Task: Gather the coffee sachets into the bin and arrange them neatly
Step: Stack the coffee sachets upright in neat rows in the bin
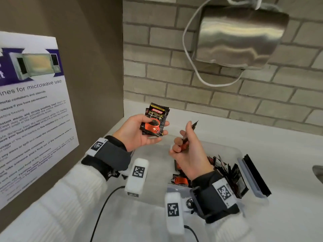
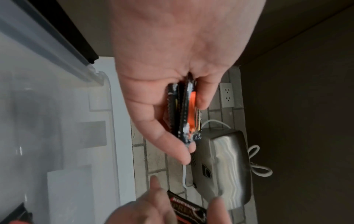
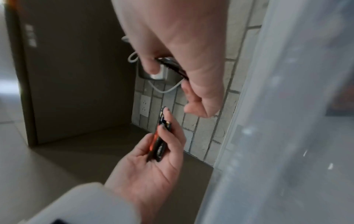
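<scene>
My left hand holds a small stack of black-and-orange coffee sachets upright above the counter, thumb on the front, fingers behind; the stack's edges show in the left wrist view. Just right of it, my right hand pinches one more sachet edge-on between thumb and fingers, seen also as a dark sachet in the right wrist view. Below both hands stands a clear plastic bin with several sachets lying loosely at its right end.
A brown cabinet side with a microwave notice closes the left. A steel wall dispenser with a white cord hangs on the brick wall. The bin's lid leans at its right end. A sink edge lies far right.
</scene>
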Motion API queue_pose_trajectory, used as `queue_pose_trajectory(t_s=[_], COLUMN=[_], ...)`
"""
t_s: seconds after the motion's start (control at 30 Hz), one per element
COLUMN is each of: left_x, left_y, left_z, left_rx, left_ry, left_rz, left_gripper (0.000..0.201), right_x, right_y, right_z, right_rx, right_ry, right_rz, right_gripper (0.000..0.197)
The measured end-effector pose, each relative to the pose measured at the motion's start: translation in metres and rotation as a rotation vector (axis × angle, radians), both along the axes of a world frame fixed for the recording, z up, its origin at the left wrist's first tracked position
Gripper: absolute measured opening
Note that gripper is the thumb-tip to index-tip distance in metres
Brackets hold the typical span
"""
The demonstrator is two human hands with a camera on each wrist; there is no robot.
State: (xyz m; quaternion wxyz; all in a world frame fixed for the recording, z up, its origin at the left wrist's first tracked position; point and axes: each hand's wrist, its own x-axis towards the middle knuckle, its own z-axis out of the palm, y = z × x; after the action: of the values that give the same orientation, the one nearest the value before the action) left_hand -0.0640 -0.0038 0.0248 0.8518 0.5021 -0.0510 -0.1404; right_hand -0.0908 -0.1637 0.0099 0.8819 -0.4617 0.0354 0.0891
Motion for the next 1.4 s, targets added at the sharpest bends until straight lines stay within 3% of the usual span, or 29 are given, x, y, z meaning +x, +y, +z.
queue_pose_trajectory(t_s=[0.1, 0.3, 0.5, 0.7, 0.83, 0.97, 1.1, 1.27, 1.4], left_x=[-0.001, 0.002, 0.012, 0.021, 0.025, 0.027, 0.031, 0.034, 0.031], left_y=[0.005, 0.012, -0.016, -0.034, -0.039, -0.036, -0.028, -0.033, -0.037], left_z=[0.0, -0.007, -0.029, -0.042, -0.044, -0.04, -0.041, -0.047, -0.047], left_rx=[0.021, 0.185, 0.242, 0.364, 0.444, 0.349, 0.151, 0.244, 0.366], left_ry=[-0.03, -0.093, -0.109, -0.185, -0.243, -0.162, -0.07, -0.097, -0.182], left_rz=[0.011, 0.179, 0.231, 0.252, 0.211, 0.128, 0.125, 0.246, 0.227], left_gripper=[0.033, 0.026, 0.021, 0.036, 0.035, 0.017, 0.026, 0.034, 0.032], right_x=[0.015, 0.039, 0.047, 0.052, 0.055, 0.059, 0.061, 0.064, 0.063], right_y=[0.004, 0.011, 0.003, -0.008, -0.007, -0.012, -0.016, -0.017, -0.013], right_z=[-0.002, -0.015, -0.032, -0.03, -0.031, -0.031, -0.031, -0.033, -0.029], right_rx=[0.045, -0.184, -0.138, -0.161, -0.284, -0.266, -0.223, -0.297, -0.31], right_ry=[-0.015, -0.154, -0.142, -0.141, -0.174, -0.121, -0.084, -0.075, -0.099], right_rz=[0.016, -0.036, -0.033, -0.007, -0.035, -0.038, -0.067, -0.116, -0.065], right_gripper=[0.024, 0.016, 0.027, 0.04, 0.03, 0.028, 0.025, 0.019, 0.031])
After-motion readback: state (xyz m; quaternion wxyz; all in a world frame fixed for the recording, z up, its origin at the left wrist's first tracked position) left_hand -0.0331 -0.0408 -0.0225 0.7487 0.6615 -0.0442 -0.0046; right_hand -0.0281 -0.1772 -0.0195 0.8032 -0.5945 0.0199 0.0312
